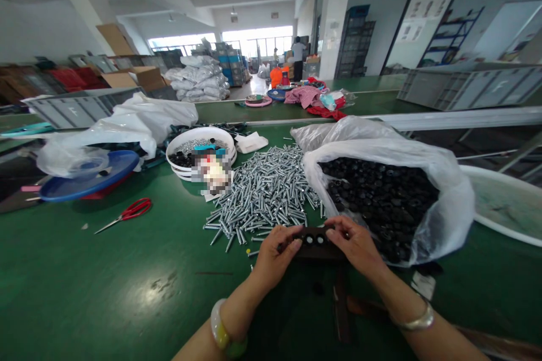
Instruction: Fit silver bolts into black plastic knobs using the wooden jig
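Close to my body, a dark bar-shaped block (318, 254) lies between my two hands, and two pale round spots show in its top. My left hand (277, 251) is closed at its left end, thumb and fingertips pressed together. At the right end my right hand (353, 245) pinches in the same way. Any small part under the fingertips is hidden. Just beyond the hands spreads a heap of silver screws (271, 183). To the right, a clear plastic bag (455, 203) gapes over many small black parts (381, 197).
Red-handled scissors (136, 208) lie left on the green table (169, 299). Stacked white bowls (169, 152) stand behind the screws, near a blue tray (97, 180). A white basin (508, 228) is at far right. Grey crates (470, 87) rest across the bench; a person (298, 56) stands far back.
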Motion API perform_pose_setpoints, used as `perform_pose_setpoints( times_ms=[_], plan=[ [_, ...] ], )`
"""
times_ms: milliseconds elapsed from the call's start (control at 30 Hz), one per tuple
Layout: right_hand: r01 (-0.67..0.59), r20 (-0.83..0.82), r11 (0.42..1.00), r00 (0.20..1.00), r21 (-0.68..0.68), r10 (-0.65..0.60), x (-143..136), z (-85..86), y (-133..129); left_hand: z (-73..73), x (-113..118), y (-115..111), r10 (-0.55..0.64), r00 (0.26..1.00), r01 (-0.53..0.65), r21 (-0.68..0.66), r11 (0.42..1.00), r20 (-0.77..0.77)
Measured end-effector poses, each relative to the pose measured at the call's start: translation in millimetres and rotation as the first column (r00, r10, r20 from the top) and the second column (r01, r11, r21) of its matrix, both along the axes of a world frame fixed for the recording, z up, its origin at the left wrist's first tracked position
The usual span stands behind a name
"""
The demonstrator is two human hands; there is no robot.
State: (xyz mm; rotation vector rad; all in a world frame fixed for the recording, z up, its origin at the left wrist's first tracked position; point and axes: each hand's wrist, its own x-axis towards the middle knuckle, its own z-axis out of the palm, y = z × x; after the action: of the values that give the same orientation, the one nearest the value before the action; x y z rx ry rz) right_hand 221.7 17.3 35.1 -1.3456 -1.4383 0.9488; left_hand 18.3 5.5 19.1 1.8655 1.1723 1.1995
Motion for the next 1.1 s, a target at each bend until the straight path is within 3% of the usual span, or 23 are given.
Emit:
perform_pose_setpoints(
  times_ms=[67,133,200,233,300,367,433,533,633,700,867,967,1100],
  plan=[
    [0.045,-0.296,0.994,0.953,-0.1,-0.073,6.9,2.2,0.2,6.8,0.6,-12.9,-0.002,0.997,0.006,0.043,0.999,-0.083],
    [0.086,-0.554,0.971,0.808,-0.225,-0.2,16.7,5.4,1.1,10.8,5.1,-29.8,-0.141,0.956,0.158,0.047,0.986,-0.256],
    [0.06,-0.7,0.936,0.648,-0.346,-0.3,26.8,8.8,1.6,8.1,13.2,-45.0,-0.29,0.83,0.312,-0.035,0.949,-0.476],
    [0.021,-0.738,0.922,0.593,-0.386,-0.323,30.8,10.2,1.1,4.2,17.8,-50.4,-0.307,0.763,0.318,-0.082,0.944,-0.57],
    [-0.058,-0.773,0.913,0.556,-0.403,-0.306,35.3,12.4,-1.9,-5.9,25.7,-55.2,-0.287,0.655,0.271,-0.138,0.953,-0.699],
    [-0.098,-0.771,0.934,0.597,-0.345,-0.222,34.7,14.2,-7.3,-13.9,29.2,-53.9,-0.284,0.6,0.247,-0.164,0.955,-0.748],
    [-0.106,-0.727,0.959,0.675,-0.261,-0.123,31.0,15.5,-13.6,-15.0,27.1,-50.6,-0.319,0.62,0.284,-0.174,0.943,-0.716],
    [-0.077,-0.575,0.984,0.818,-0.163,-0.031,24.5,15.5,-21.0,-2.7,16.3,-47.0,-0.318,0.776,0.313,-0.105,0.944,-0.545],
    [-0.003,-0.353,0.999,0.936,-0.047,-0.014,18.4,12.5,-24.3,17.6,4.9,-40.9,-0.144,0.929,0.167,0.039,0.985,-0.34],
    [0.023,-0.171,0.998,0.985,0.065,-0.012,12.5,10.4,-24.7,29.6,1.3,-31.8,-0.038,0.968,0.072,0.127,0.989,-0.249],
    [-0.105,0.202,0.976,0.977,0.188,0.067,-9.4,8.2,-19.3,42.5,9.7,-1.7,-0.023,0.964,0.067,0.158,0.985,-0.266],
    [-0.118,0.266,0.98,0.961,0.161,0.072,-18.6,5.3,-12.9,41.3,18.4,9.8,-0.023,0.945,0.064,0.118,0.991,-0.326],
    [-0.092,0.234,0.986,0.971,0.138,0.058,-22.0,2.7,-6.9,34.0,23.3,19.3,-0.004,0.945,0.016,0.035,0.999,-0.327]
  ],
)
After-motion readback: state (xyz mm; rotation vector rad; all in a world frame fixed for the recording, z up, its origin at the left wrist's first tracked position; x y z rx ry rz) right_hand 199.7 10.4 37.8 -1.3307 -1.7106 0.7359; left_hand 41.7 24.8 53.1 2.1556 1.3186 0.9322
